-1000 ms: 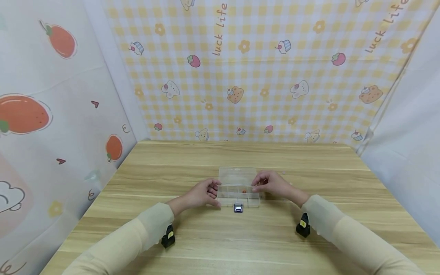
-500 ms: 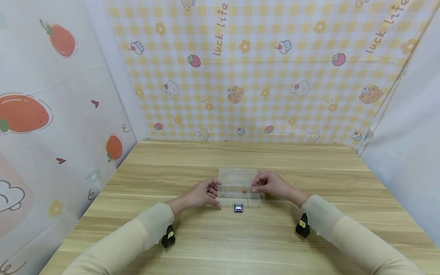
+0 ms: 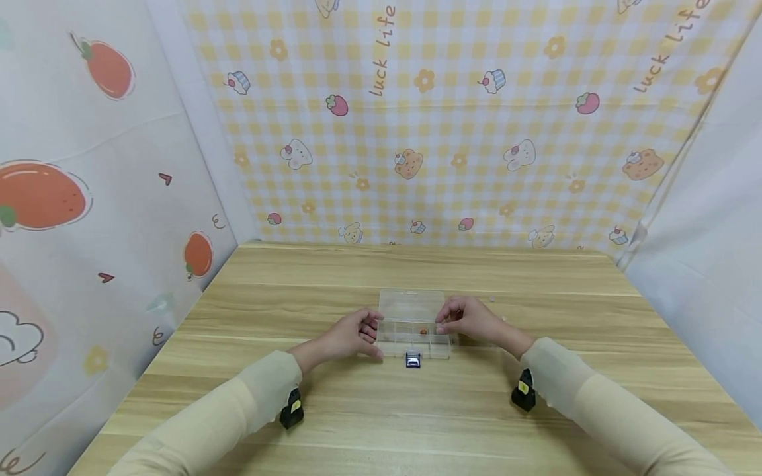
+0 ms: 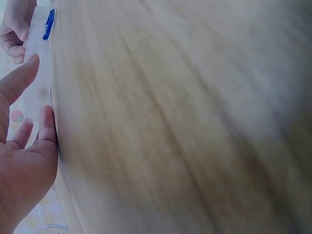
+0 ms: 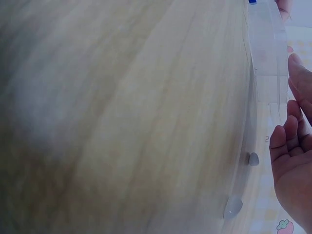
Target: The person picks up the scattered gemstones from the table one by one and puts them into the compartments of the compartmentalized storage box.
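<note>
A clear plastic compartment box (image 3: 403,348) lies on the table with its transparent lid (image 3: 411,304) folded back. A small orange piece (image 3: 423,331) sits in one rear compartment, and a blue latch (image 3: 413,360) projects at the front. My left hand (image 3: 345,338) holds the box's left end, thumb at the front corner and index finger at the rear. Over the rear right compartment, my right hand (image 3: 473,322) has its thumb and index finger close together at the wall. Whether anything is between them I cannot tell. Its other fingers (image 5: 278,139) curl inward in the right wrist view.
Small clear rounded pieces, one nearer (image 5: 234,207) and one farther (image 5: 253,159), lie on the wood table (image 3: 381,416) right of the box. A yellow checked cloth (image 3: 452,132) hangs behind the table, and a printed white cloth (image 3: 137,165) hangs at the left.
</note>
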`<move>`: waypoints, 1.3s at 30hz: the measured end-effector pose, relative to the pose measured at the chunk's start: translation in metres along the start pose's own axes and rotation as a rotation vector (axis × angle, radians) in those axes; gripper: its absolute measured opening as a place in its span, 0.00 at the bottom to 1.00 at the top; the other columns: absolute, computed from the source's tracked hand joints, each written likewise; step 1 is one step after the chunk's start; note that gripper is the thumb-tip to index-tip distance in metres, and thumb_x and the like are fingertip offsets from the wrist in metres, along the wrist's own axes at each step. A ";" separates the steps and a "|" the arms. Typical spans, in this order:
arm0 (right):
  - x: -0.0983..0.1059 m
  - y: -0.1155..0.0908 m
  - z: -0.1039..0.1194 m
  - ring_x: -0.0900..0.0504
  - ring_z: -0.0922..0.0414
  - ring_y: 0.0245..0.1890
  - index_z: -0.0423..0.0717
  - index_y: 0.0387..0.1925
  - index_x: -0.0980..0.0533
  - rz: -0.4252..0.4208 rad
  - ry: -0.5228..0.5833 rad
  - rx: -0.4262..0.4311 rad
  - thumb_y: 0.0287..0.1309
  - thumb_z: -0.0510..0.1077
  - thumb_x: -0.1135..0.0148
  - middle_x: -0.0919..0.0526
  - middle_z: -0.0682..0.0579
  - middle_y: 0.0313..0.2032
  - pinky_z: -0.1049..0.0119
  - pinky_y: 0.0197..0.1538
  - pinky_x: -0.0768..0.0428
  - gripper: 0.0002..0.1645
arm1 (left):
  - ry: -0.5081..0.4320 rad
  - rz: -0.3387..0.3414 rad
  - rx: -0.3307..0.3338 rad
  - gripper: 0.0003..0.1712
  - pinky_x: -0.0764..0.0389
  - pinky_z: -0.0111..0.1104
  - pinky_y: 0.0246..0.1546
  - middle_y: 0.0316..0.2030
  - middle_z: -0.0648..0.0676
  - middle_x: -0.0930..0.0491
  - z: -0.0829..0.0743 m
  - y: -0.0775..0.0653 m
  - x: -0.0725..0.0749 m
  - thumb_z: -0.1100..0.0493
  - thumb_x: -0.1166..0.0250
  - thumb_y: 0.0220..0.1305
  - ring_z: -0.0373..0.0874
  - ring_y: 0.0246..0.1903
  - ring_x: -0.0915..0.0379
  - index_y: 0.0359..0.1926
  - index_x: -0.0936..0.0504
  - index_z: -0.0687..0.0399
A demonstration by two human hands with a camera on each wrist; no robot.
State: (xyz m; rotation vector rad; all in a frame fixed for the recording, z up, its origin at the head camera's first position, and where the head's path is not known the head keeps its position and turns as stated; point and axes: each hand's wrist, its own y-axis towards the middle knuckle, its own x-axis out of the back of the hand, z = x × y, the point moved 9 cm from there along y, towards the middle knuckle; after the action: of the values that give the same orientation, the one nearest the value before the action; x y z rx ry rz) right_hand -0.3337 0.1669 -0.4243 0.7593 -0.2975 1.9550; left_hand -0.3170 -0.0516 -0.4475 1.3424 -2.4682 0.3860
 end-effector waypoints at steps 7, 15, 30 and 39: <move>0.000 0.000 0.002 0.32 0.57 0.28 0.46 0.32 0.15 0.000 0.007 0.015 0.50 0.41 0.26 0.21 0.54 0.31 0.70 0.30 0.32 0.06 | 0.002 -0.001 0.002 0.42 0.22 0.33 0.44 0.46 0.58 0.27 0.001 0.001 0.000 0.69 0.21 0.43 0.47 0.41 0.28 0.60 0.30 0.66; 0.004 -0.003 0.005 0.30 0.57 0.30 0.44 0.33 0.15 -0.015 0.007 0.000 0.51 0.42 0.26 0.19 0.52 0.34 0.69 0.32 0.30 0.08 | -0.015 0.006 -0.002 0.42 0.22 0.35 0.44 0.46 0.59 0.28 -0.001 0.000 0.000 0.71 0.22 0.43 0.47 0.41 0.28 0.60 0.31 0.68; 0.037 -0.011 0.003 0.28 0.56 0.29 0.42 0.34 0.15 -0.103 -0.014 -0.021 0.52 0.40 0.27 0.17 0.52 0.36 0.68 0.32 0.28 0.07 | -0.024 0.004 0.001 0.42 0.22 0.35 0.43 0.46 0.60 0.28 -0.003 -0.001 0.000 0.71 0.22 0.43 0.48 0.41 0.28 0.60 0.31 0.68; 0.061 -0.020 -0.009 0.28 0.55 0.30 0.34 0.39 0.17 -0.164 0.038 -0.067 0.54 0.39 0.29 0.19 0.48 0.39 0.67 0.31 0.27 0.13 | -0.017 0.004 0.000 0.41 0.22 0.35 0.43 0.45 0.59 0.28 -0.002 0.000 0.000 0.71 0.22 0.43 0.47 0.41 0.28 0.60 0.31 0.68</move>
State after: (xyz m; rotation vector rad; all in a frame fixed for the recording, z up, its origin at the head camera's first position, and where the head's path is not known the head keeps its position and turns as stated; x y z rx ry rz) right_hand -0.3392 0.2246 -0.3951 0.6812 -0.2679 1.7942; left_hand -0.3165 -0.0505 -0.4454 1.3471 -2.4851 0.3773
